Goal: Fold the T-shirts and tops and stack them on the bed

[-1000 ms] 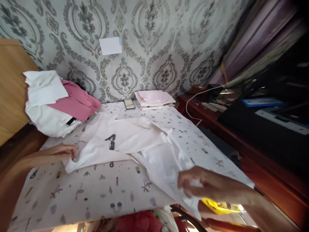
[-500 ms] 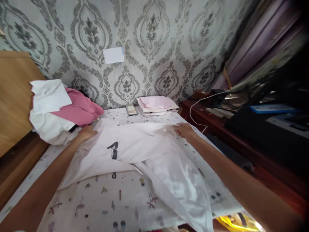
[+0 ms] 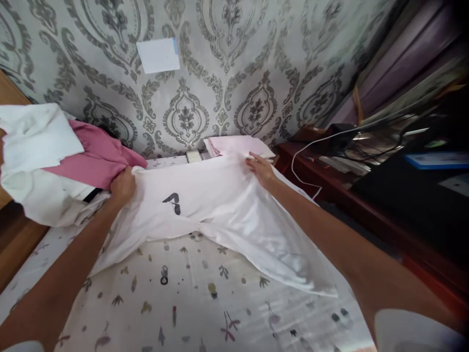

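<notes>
A white garment with a black printed mark, which looks like a T-shirt, is stretched sideways above a patterned sheet. My left hand is closed on its upper left corner, beside the heap of clothes. At the upper right corner, my right hand pinches the cloth between thumb and fingers. The cloth is taut between both hands, and its lower right part spreads loosely over the sheet. Behind the right hand lies a stack of folded clothes, pink on top, partly hidden by the shirt.
On the left is a heap of pink and white clothes. A small pale item lies by the wall. A white cable trails over the dark red desk at right. White paper hangs on the wallpaper.
Both hands have lifted the shirt's top edge and moved it toward the wall, pulling it tauter. Its lower right part has drawn away from the bed's near edge. The view has shifted closer.
</notes>
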Demonstrator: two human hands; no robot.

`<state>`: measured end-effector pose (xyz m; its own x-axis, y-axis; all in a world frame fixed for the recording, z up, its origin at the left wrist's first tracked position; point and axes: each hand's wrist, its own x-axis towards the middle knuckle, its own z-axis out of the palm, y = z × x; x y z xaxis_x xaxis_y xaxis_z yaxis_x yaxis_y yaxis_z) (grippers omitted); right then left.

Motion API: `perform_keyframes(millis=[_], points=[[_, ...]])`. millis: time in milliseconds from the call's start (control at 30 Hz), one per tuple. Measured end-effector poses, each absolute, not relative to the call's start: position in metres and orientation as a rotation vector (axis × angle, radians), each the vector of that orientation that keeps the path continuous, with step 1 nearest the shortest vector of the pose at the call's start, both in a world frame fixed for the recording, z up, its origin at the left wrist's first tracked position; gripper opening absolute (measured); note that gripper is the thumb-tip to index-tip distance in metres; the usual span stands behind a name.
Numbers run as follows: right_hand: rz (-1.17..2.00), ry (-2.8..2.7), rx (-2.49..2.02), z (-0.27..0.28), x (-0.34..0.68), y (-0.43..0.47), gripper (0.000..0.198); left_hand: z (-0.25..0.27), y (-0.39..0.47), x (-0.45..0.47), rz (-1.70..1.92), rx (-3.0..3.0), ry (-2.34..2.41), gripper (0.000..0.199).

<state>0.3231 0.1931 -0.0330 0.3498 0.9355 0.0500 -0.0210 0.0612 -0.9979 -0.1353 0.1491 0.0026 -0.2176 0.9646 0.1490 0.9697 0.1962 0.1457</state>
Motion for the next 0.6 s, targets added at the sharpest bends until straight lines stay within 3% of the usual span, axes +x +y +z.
perform_keyframes(millis=[67,133,200,300,467,600], points=[[0.851,-1.054,-1.405,-0.042,0.319,0.183,0.057,-0.004,0.146,-0.132,-0.237,-1.960,-2.443,0.045],[0.684,-1.228,-1.474,-0.046,0.313,0.160,0.061,-0.008,0.135,-0.130,-0.227,-1.997,-2.340,0.049],[0.545,-1.499,-1.454,-0.043,0.303,0.123,0.047,-0.008,0.119,-0.129,-0.249,-2.158,-2.112,0.049],[0.606,-2.046,-1.311,-0.032,0.280,0.048,0.027,-0.005,0.095,-0.128,-0.119,-2.651,-1.824,0.044],[0.240,-2.533,-1.259,-0.029,0.260,-0.053,0.025,0.005,0.076,-0.121,0.173,-2.786,-1.983,0.050],[-0.124,-2.499,-1.439,-0.043,0.278,-0.077,0.024,0.038,0.051,-0.115,0.247,-2.906,-2.088,0.026]])
